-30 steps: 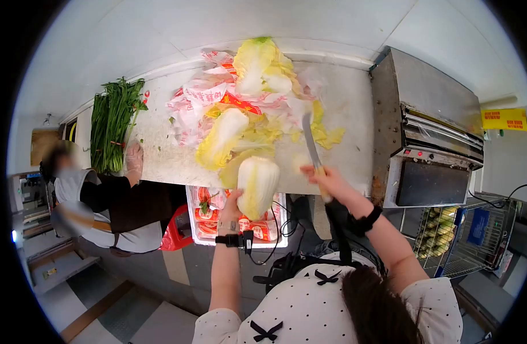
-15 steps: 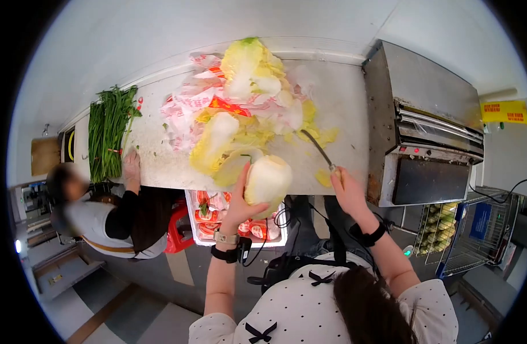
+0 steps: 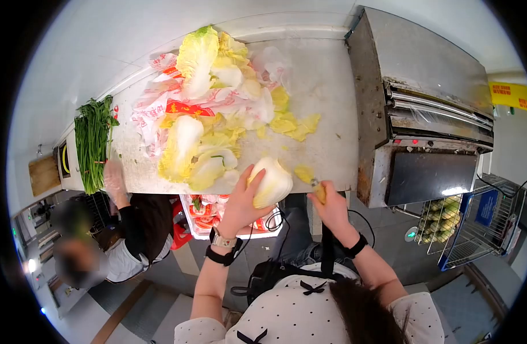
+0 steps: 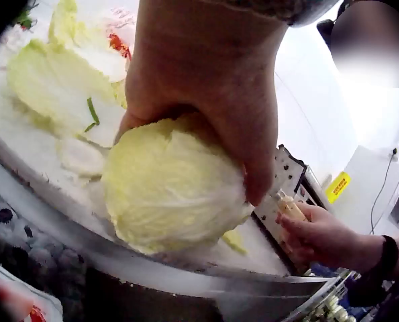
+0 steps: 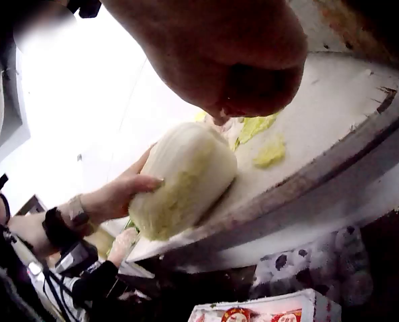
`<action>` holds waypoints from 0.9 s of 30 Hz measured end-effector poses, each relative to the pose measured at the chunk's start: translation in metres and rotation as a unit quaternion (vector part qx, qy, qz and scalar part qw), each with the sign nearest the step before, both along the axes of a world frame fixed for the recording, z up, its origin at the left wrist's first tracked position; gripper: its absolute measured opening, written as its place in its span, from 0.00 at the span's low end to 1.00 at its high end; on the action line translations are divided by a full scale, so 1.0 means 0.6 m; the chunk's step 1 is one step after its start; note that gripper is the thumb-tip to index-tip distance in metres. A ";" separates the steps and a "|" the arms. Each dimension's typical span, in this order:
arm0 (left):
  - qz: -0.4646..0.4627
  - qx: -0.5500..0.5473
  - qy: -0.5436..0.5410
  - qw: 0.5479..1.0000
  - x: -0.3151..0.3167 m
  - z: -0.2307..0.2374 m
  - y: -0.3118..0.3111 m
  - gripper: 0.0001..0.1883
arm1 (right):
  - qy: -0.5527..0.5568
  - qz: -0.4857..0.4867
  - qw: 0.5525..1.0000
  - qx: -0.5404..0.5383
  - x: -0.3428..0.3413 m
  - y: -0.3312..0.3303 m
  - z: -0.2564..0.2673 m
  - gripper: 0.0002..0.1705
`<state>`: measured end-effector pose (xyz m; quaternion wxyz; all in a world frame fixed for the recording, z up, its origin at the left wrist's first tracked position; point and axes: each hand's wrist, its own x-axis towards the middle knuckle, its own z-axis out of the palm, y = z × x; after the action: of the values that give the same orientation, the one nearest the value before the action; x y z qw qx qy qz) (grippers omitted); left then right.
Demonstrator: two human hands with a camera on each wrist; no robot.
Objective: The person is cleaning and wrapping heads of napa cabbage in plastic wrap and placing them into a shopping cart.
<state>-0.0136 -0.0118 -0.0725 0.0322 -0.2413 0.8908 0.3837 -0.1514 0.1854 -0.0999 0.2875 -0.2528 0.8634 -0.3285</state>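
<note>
A trimmed napa cabbage [image 3: 275, 182] lies at the front edge of the worktop, its pale base turned toward the right. My left hand [image 3: 244, 202] grips it from above, thumb and fingers spread round its sides. To the right of it, my right hand [image 3: 333, 212] holds a knife by its light handle [image 3: 319, 192]; the blade is barely visible in the head view. In the left wrist view the same handle [image 4: 292, 208] shows in the fist, apart from the cabbage. Loose cabbage leaves [image 3: 183, 143] lie beyond and to the left.
Crumpled printed wrappers [image 3: 151, 112] spread under the leaves. Green stalks [image 3: 93, 143] lie at the left, by another person's gloved hand [image 3: 114, 180]. A metal wrapping machine [image 3: 424, 109] borders the right side. Below the edge sits a white box [image 3: 201, 234] of red-and-white packages.
My left hand has shifted from the cabbage's side to over it, and the cabbage has turned. The knife's blade, plain to see earlier, has swung nearly out of sight. The head view has shifted.
</note>
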 end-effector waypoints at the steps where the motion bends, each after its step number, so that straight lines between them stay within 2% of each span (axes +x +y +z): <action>1: -0.025 -0.038 -0.002 0.999 0.002 0.000 0.000 0.46 | -0.012 0.026 1.000 0.001 0.005 0.004 0.004 0.20; 4: -0.017 -0.199 -0.062 0.978 -0.001 0.025 0.012 0.46 | 0.007 0.072 0.995 -0.069 0.013 0.024 -0.009 0.20; 7: 0.009 -0.235 -0.084 0.968 -0.012 0.042 0.029 0.45 | 0.055 0.116 0.987 -0.096 0.015 0.031 -0.019 0.18; 11: 0.066 -0.156 -0.123 0.978 -0.018 0.025 0.047 0.44 | 0.077 0.135 0.984 -0.085 0.011 0.028 -0.017 0.16; 15: 0.103 -0.268 -0.112 0.951 -0.038 0.042 0.054 0.49 | 0.088 0.143 0.983 -0.077 0.001 0.020 -0.009 0.16; 18: 0.124 -0.274 -0.078 0.951 -0.039 0.031 0.053 0.50 | 0.081 0.158 0.983 -0.051 -0.004 0.018 -0.006 0.15; 21: 0.107 -0.214 -0.064 0.969 -0.033 0.002 0.044 0.48 | 0.085 0.156 0.983 -0.052 -0.008 0.013 -0.001 0.15; 24: 0.132 -0.147 0.019 0.980 -0.023 -0.023 0.045 0.47 | 0.032 0.160 0.987 0.010 -0.008 0.012 0.008 0.14; 27: 0.125 -0.174 0.041 0.976 -0.026 -0.021 0.044 0.47 | 0.115 0.178 0.977 0.005 -0.007 0.010 0.001 0.15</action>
<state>-0.0294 0.0146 -0.0853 -0.0950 -0.3368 0.9072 0.2335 -0.1555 0.1914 -0.0991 0.2416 -0.4368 0.8336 -0.2366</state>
